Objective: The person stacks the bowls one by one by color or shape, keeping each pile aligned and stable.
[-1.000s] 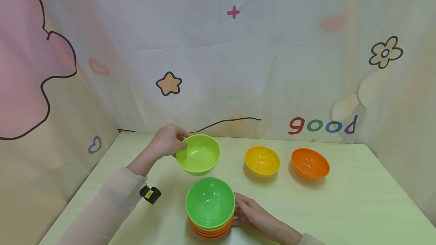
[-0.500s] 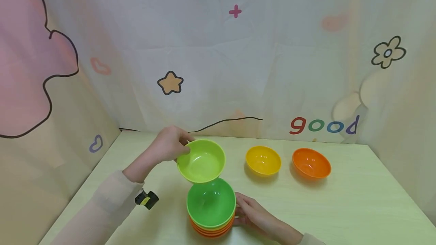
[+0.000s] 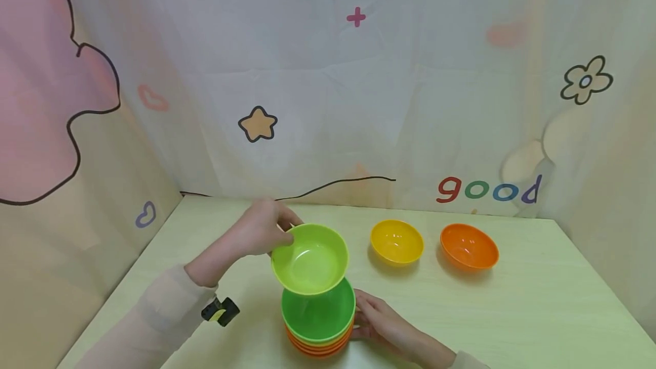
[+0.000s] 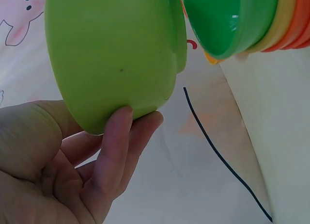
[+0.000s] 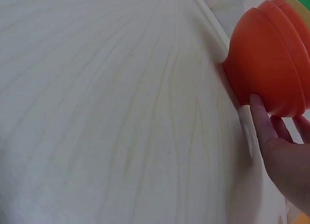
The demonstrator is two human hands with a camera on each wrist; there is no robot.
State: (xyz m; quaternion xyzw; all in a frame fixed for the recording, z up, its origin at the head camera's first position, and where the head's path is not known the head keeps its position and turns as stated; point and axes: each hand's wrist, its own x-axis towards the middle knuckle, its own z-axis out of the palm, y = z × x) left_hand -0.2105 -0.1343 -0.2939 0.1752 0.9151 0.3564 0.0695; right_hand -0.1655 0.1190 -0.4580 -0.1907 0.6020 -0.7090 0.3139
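The desk (image 3: 512,312) stretches away right of the bowl stack (image 3: 319,348), with the yellow bowl (image 3: 397,242) and orange bowl (image 3: 468,246) sitting near its back edge. Left wrist cam catches a dark speck (image 4: 121,70) on the lime bowl's (image 3: 310,261) outside, head cam gets its inside. Left hand's (image 3: 263,228) pinching that bowl by the rim, just above the stack's green bowl (image 3: 319,316); right hand's (image 3: 381,322) fingers rest nearly straight against the stack's side

Pale, faintly grained counter (image 3: 538,312) bearing a stack of nested bowls (image 3: 319,323); farther back and to the right, a yellow bowl (image 3: 397,244) beside an orange bowl (image 3: 468,248), apart.
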